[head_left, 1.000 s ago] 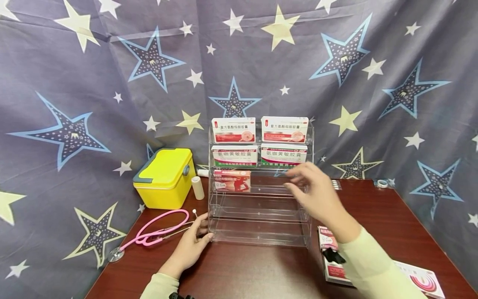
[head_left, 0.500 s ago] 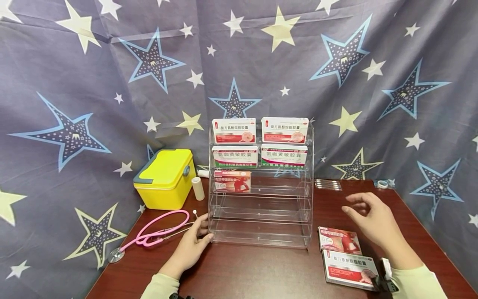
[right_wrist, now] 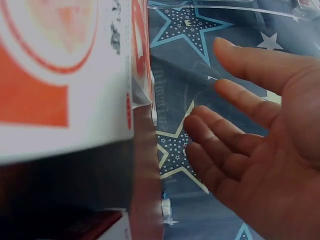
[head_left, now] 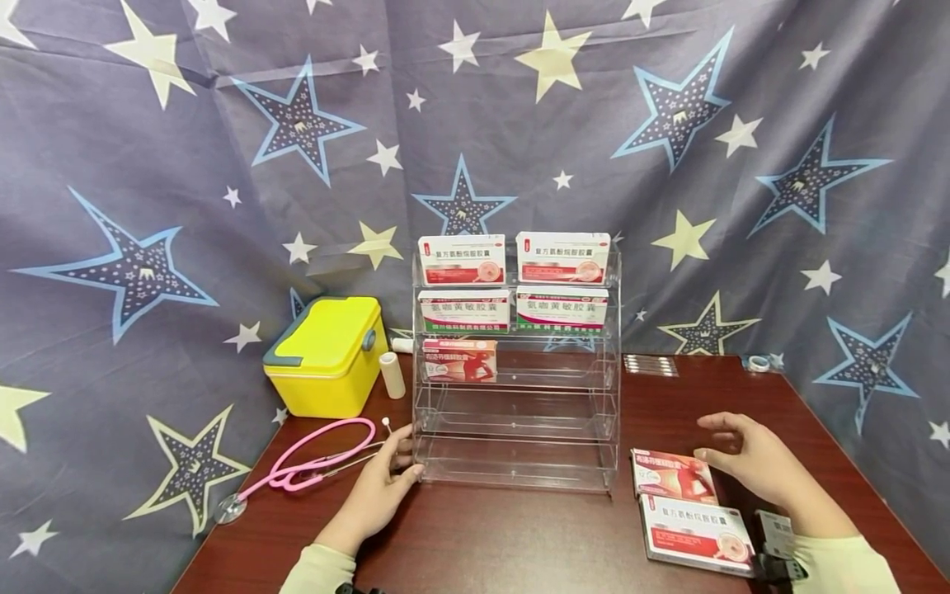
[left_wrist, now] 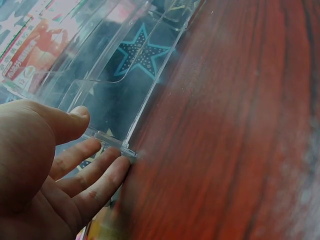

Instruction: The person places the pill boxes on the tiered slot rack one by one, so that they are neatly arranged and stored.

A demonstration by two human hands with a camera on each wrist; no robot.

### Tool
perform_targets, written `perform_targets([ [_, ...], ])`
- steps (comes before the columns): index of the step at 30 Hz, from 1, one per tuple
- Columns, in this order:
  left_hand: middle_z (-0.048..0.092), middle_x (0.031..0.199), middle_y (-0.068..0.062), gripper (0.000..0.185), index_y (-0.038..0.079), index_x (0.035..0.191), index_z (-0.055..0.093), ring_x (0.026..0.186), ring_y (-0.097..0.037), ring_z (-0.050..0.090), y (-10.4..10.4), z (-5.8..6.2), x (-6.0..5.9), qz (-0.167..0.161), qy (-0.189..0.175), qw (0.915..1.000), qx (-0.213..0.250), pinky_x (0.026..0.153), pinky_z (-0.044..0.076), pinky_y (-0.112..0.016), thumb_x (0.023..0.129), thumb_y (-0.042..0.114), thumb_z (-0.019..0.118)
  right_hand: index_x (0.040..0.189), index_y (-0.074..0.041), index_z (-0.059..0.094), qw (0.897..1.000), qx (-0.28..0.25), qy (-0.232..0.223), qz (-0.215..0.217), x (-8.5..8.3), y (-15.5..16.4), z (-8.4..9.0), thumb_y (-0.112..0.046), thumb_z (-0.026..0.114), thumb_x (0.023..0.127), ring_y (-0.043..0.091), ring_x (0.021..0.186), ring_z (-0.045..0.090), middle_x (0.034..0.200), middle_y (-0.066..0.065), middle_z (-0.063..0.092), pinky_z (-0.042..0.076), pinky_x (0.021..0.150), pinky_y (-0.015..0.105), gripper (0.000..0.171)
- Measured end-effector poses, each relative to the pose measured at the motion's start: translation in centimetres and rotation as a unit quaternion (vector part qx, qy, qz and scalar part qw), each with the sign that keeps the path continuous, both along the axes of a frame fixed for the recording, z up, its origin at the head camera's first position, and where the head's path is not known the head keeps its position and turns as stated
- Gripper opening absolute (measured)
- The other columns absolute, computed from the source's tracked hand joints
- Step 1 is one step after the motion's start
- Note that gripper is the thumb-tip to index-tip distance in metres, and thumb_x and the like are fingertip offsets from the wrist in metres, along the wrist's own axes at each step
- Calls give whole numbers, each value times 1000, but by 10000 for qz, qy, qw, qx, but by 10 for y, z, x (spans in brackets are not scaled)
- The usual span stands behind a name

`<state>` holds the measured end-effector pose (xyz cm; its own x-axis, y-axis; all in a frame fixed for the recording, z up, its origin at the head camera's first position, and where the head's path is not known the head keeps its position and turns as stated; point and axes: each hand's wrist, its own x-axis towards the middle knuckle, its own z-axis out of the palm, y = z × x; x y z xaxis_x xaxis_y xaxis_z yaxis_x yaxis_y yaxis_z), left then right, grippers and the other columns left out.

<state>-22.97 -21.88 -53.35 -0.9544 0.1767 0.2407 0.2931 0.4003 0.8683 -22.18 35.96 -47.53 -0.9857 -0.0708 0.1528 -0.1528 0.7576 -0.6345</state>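
Note:
A clear acrylic tiered rack (head_left: pixel 517 388) stands on the dark wooden table (head_left: pixel 519 536). It holds two red-and-white medicine boxes (head_left: pixel 514 258) on top, two green-striped boxes (head_left: pixel 514 311) below, and one pink box (head_left: pixel 460 360) on the third tier. My left hand (head_left: pixel 389 478) rests open against the rack's lower left corner (left_wrist: pixel 117 147), fingers straight. My right hand (head_left: pixel 731 450) hovers open just right of a pink box (head_left: pixel 671 476) lying on the table, holding nothing. A red-and-white box (head_left: pixel 693 532) lies in front of it, seen close up in the right wrist view (right_wrist: pixel 65 75).
A yellow case (head_left: pixel 326 353) and a small white roll (head_left: pixel 392 374) stand left of the rack. A pink stethoscope (head_left: pixel 304 466) lies by my left hand. Blister strips (head_left: pixel 651 365) and a tape roll (head_left: pixel 759 363) lie at the back right. Star-print cloth (head_left: pixel 223 165) surrounds the table.
My right hand has drawn back from the rack's third tier, moving right and down to the table beside the loose pink box. The left hand has stayed on the rack.

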Motion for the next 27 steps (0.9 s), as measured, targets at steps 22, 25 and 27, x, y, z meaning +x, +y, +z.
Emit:
perform_targets([
  [22, 62, 131, -16, 63, 23, 154, 48, 112, -29, 68, -1, -3, -1, -47, 83, 9999, 65, 86, 59, -34, 99, 4, 71, 128, 7, 65, 9871, -124, -1092, 1166, -2, 14, -13, -12, 90, 82, 31, 104, 68, 117, 14, 71, 58, 83, 41, 55],
  [25, 63, 131, -15, 63, 23, 154, 48, 112, -29, 68, -1, -3, -1, -49, 86, 9999, 76, 86, 58, -34, 99, 4, 71, 126, 6, 66, 9856, -197, -1125, 1244, -2, 14, -14, -10, 88, 83, 30, 101, 68, 114, 13, 71, 58, 81, 38, 51],
  [27, 63, 131, -15, 63, 23, 154, 48, 112, -28, 68, -1, -3, -1, -42, 65, 9999, 70, 86, 58, -32, 99, 3, 71, 124, 6, 66, 9845, -227, -1129, 1322, -2, 14, -15, -10, 88, 83, 28, 99, 68, 111, 11, 72, 57, 79, 34, 49],
])
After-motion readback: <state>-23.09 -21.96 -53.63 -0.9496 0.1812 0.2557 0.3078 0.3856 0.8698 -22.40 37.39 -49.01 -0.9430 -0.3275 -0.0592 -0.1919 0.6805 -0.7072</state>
